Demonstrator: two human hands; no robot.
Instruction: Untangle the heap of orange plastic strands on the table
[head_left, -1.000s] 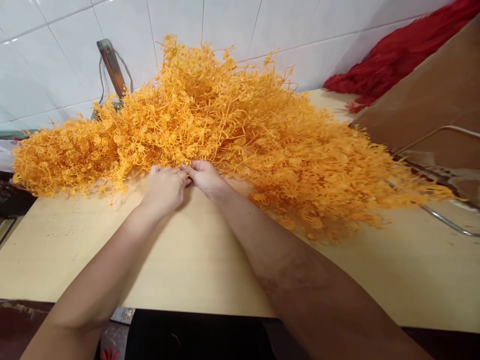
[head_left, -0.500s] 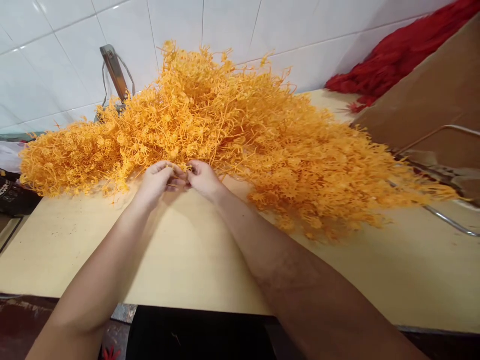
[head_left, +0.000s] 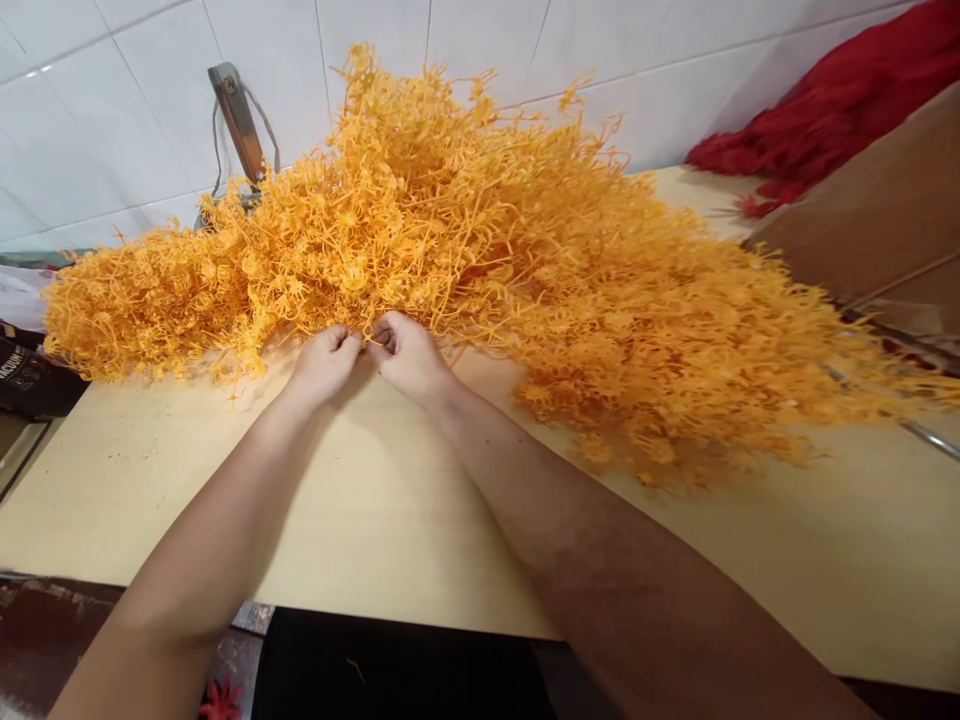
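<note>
A big tangled heap of orange-yellow plastic flower pieces [head_left: 420, 200], with thin stems and small star-shaped heads, spreads over the table [head_left: 360, 530]. At its front edge my left hand [head_left: 328, 360] is closed in a pinch. Close beside it on the right, my right hand [head_left: 405, 355] pinches too, thumb against fingers. Between the two sets of fingertips shows a thin orange-yellow flower stem, held by both. The tips themselves are partly hidden, so the piece's full shape cannot be made out.
A brown cardboard box [head_left: 877, 210] stands at the right, with a red pile [head_left: 810, 120] behind it. A metal tool with a wooden-looking strip [head_left: 238, 125] leans near the tiled wall [head_left: 480, 50]. A black bag [head_left: 30, 375] sits at the left edge.
My hands have drawn together at the heap's edge, and the left fingers have curled in more. The view has shifted slightly. The heap looks the same.
</note>
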